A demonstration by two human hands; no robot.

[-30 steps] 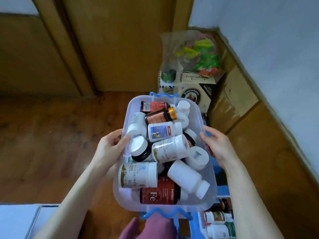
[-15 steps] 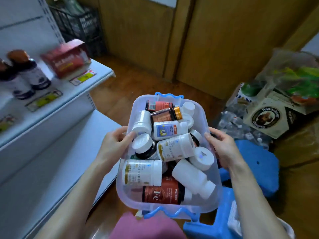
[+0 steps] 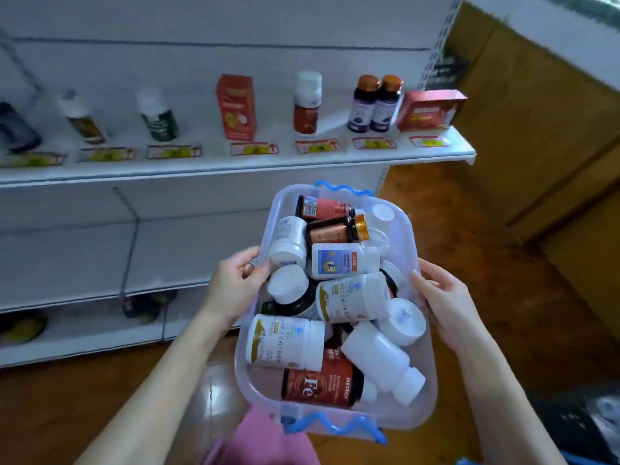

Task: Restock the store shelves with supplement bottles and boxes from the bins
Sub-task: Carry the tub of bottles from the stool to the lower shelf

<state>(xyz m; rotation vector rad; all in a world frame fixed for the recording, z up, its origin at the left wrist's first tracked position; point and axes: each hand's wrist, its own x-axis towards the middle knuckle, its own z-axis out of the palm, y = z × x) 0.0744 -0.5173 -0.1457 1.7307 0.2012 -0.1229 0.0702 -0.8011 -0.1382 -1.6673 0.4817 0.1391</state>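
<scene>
Bin [image 3: 407, 239] x1, ~13 bottles [image 3: 285, 342] inside

Wooden floor [image 3: 469, 263], brown wall panelling [image 3: 536, 112], pink cloth [image 3: 268, 441] at bottom edge.

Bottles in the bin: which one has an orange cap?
The dark brown bottle lying near the far end of the bin; every other cap that shows there is white.

One clear bin [image 3: 407, 226], about twelve bottles [image 3: 285, 342] inside, six shelved bottles [image 3: 307, 102], two red boxes [image 3: 235, 107], seven price tags [image 3: 317, 146]
</scene>
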